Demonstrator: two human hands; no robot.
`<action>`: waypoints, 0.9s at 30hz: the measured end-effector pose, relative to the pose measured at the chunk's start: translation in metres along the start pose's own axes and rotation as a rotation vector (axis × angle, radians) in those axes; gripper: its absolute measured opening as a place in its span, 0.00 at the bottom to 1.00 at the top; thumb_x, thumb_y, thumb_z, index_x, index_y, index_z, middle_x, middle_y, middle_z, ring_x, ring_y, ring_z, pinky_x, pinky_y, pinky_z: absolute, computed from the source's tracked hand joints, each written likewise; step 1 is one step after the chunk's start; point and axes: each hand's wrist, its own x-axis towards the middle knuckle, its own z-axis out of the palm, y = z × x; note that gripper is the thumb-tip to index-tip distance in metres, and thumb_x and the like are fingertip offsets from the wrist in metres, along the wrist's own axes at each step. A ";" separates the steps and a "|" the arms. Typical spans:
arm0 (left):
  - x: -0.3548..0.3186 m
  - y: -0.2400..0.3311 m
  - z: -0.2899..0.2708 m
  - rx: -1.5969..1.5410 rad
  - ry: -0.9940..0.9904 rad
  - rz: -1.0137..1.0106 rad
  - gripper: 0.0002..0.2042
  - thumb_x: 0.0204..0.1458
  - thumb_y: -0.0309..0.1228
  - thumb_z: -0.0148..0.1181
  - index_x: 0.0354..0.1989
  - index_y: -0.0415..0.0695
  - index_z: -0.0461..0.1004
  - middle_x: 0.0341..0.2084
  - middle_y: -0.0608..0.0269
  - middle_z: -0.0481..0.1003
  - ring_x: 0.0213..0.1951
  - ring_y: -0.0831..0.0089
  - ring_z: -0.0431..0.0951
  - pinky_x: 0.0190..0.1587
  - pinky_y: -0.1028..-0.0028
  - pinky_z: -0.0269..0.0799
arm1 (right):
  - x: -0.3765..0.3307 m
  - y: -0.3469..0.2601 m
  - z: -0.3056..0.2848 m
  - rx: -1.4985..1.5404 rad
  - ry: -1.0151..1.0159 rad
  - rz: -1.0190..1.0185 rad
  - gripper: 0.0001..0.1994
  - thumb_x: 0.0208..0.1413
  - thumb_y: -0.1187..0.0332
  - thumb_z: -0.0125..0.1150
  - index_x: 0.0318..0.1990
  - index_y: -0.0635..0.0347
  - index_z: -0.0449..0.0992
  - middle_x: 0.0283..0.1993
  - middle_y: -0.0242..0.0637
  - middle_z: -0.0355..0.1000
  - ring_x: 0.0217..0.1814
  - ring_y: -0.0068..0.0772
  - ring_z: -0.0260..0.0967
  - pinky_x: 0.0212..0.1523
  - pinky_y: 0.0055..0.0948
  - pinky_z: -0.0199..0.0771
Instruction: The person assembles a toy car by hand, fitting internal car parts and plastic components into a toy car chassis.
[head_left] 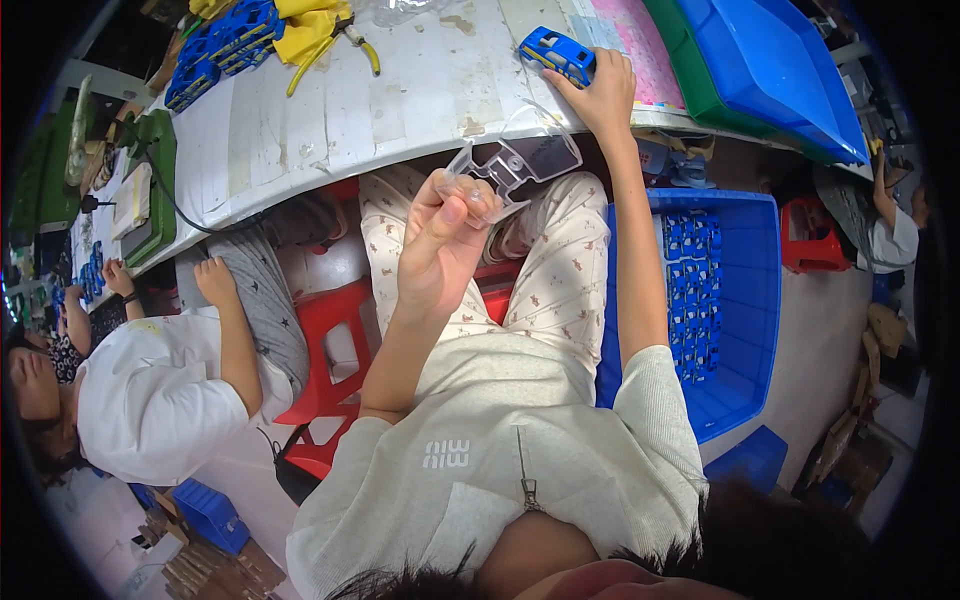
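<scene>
A blue toy car [556, 55] with yellow trim is at the front edge of the white table. My right hand [603, 95] is closed on its right end. Raised over my lap, just in front of the table edge, my left hand [447, 228] has its fingers pinched round a clear plastic piece [487, 207]. Its thin corners stick out past the fingers, and the hand hides part of its shape. Close beyond it, below the table edge, a clear and greyish part with holes [512, 165] shows; I cannot tell whether it joins the held plastic.
Blue toy cars [232, 45] are stacked at the table's far left, beside a yellow cloth [312, 32] and yellow-handled pliers [358, 45]. Blue and green trays [770, 75] stand at the right. Beside my right leg, a blue crate [745, 320] holds several blue cars. A co-worker [165, 390] sits at left.
</scene>
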 end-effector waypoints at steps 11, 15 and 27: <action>-0.003 -0.009 0.006 0.081 -0.105 0.029 0.07 0.46 0.27 0.57 0.29 0.46 0.64 0.25 0.64 0.69 0.29 0.76 0.65 0.37 0.76 0.57 | -0.049 -0.047 -0.102 1.378 0.238 0.624 0.28 0.49 0.40 0.45 0.46 0.54 0.63 0.36 0.41 0.68 0.30 0.22 0.66 0.31 0.17 0.66; -0.004 -0.020 0.003 0.037 -0.107 -0.025 0.07 0.46 0.26 0.57 0.29 0.46 0.64 0.25 0.64 0.69 0.30 0.76 0.66 0.38 0.77 0.58 | -0.068 -0.054 -0.136 1.355 0.063 0.593 0.36 0.44 0.34 0.41 0.49 0.56 0.61 0.40 0.50 0.67 0.24 0.20 0.64 0.27 0.16 0.66; -0.015 -0.036 -0.010 0.045 -0.083 -0.147 0.07 0.46 0.26 0.57 0.30 0.45 0.64 0.27 0.64 0.69 0.33 0.75 0.66 0.39 0.77 0.59 | -0.106 -0.081 -0.171 1.701 -0.164 0.582 0.43 0.42 0.43 0.57 0.61 0.49 0.41 0.61 0.64 0.39 0.50 0.61 0.58 0.46 0.46 0.65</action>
